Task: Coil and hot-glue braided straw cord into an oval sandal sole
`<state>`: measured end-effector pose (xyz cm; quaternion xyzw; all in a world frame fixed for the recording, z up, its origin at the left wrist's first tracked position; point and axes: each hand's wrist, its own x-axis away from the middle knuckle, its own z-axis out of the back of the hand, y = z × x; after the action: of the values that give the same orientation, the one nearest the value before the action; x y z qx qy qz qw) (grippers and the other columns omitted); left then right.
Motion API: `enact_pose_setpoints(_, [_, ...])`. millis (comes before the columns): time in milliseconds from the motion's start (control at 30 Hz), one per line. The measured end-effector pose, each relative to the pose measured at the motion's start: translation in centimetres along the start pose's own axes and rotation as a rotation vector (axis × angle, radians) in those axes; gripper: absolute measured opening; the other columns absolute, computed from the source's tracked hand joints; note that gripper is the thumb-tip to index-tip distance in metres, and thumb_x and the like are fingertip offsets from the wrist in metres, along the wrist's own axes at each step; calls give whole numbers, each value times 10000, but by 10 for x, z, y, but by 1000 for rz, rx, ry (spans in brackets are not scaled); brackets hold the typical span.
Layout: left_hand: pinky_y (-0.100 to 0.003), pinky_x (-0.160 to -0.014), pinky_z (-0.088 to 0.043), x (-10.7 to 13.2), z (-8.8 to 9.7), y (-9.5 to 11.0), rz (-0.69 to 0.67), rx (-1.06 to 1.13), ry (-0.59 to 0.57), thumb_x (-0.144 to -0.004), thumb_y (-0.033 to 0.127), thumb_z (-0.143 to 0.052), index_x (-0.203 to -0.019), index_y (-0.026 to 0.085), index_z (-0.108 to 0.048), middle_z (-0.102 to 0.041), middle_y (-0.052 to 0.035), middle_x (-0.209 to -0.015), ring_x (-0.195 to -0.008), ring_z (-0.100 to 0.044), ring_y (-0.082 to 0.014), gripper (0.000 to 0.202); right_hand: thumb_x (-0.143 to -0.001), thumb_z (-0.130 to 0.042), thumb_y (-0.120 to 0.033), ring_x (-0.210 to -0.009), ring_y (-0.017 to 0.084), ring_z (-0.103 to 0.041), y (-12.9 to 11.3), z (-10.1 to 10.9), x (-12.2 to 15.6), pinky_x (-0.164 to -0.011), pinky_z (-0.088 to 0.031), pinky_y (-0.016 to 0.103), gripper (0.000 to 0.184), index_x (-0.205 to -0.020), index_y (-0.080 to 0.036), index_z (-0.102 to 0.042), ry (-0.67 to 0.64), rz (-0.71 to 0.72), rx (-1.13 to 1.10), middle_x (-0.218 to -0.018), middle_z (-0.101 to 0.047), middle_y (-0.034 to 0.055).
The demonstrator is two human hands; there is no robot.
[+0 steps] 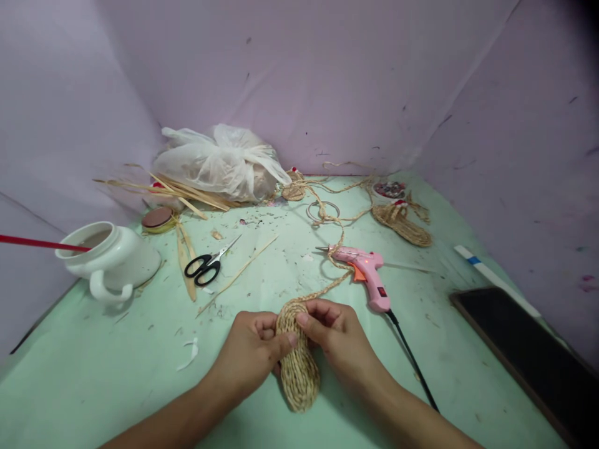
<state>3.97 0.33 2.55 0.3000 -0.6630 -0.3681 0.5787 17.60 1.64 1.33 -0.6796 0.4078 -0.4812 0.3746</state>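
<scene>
Between my hands is a small sole of coiled braided straw cord (299, 380), long and rounded at both ends. My left hand (255, 346) grips its left edge, thumb on top and fingers curled at the side. On the upper right edge, my right hand (327, 324) pinches the sole with thumb and fingers. From its top end a loose braided cord (322, 292) runs up past the nozzle of a pink glue gun (369, 268), which lies on its side. Black-handled scissors (206, 267) lie partly spread to the left.
A white pot (126, 255) with a red stick (32, 242) stands at left. Behind are straw strips (187, 190) and a tied plastic bag (224, 162). A finished-looking straw slipper (402, 224) lies at back right, and a dark phone-like slab (519, 355) at right. The gun's cable (414, 362) trails forward.
</scene>
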Motion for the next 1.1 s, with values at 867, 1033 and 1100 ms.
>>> enact_pose_setpoints(867, [-265,-674,-510,-18,30,4,-459,558,378,-707,342,-677,-887,162,-601,-697,-14,-792,-741,-642,-157,265,-645,-575,-581,-783,330,-609,-55,82,-21,-551,-339,338,480,-923,-189,-563,530,-131,1330,-672,-683,94])
enact_pose_setpoints(1033, [-267,-603,-511,-20,38,3,-368,572,292,-761,221,-617,-840,131,-598,-688,-38,-718,-628,-637,-152,122,-645,-615,-417,-600,265,-616,-48,87,-27,-525,-391,328,479,-1012,-120,-533,496,-146,1136,-524,-624,37])
enact_pose_setpoints(1100, [-270,-599,-510,-18,39,4,-341,561,233,-769,205,-609,-822,130,-598,-685,-42,-709,-619,-637,-153,92,-675,-587,-398,-543,220,-598,-49,89,-20,-503,-423,313,365,-932,-139,-572,444,-147,1041,-545,-613,29])
